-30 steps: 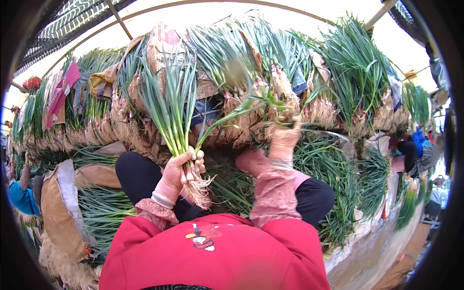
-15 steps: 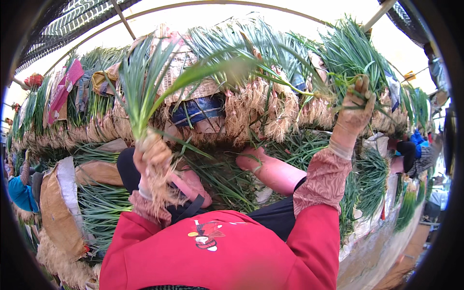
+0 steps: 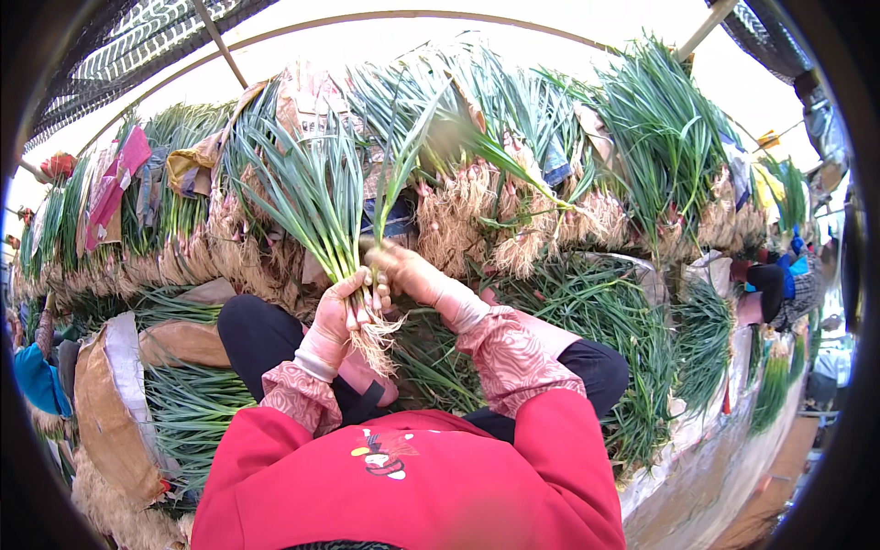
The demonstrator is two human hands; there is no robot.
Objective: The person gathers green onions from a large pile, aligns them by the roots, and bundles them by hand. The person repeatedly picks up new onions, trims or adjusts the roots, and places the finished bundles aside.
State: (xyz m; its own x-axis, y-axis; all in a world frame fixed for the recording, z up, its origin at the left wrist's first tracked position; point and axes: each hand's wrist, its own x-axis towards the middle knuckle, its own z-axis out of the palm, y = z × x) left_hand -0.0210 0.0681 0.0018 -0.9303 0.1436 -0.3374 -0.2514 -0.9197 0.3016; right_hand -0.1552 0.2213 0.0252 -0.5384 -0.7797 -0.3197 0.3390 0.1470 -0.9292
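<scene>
Green onions (image 3: 327, 213) are fanning upward from the left hand (image 3: 335, 308), which is clasping them low between the knees (image 3: 249, 332); the right hand (image 3: 412, 273) is angling inward, fingers curling beside them; whether it is gripping any is remaining unclear.

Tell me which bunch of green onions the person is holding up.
The bunch in the left hand, leaves fanned upward and roots hanging below the hand; the others nearby lie in the piled row or beside the knees.
</scene>
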